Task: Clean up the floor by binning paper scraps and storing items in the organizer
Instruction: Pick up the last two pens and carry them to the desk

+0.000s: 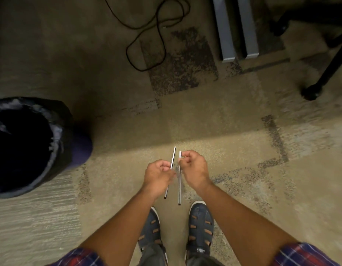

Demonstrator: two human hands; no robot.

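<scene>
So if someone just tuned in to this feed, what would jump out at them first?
Low in the middle, the left hand and the right hand each hold a thin silver rod, the other rod beside it, above the sandalled feet. At the left edge stands a black-lined bin, and a black cable loops on the carpet up top.

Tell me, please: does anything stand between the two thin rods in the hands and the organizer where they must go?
That cannot be judged: no organizer is in view. The left hand holds one thin rod, the right hand the other rod, above bare carpet. Only the lined bin stands nearby, to the left.
</scene>
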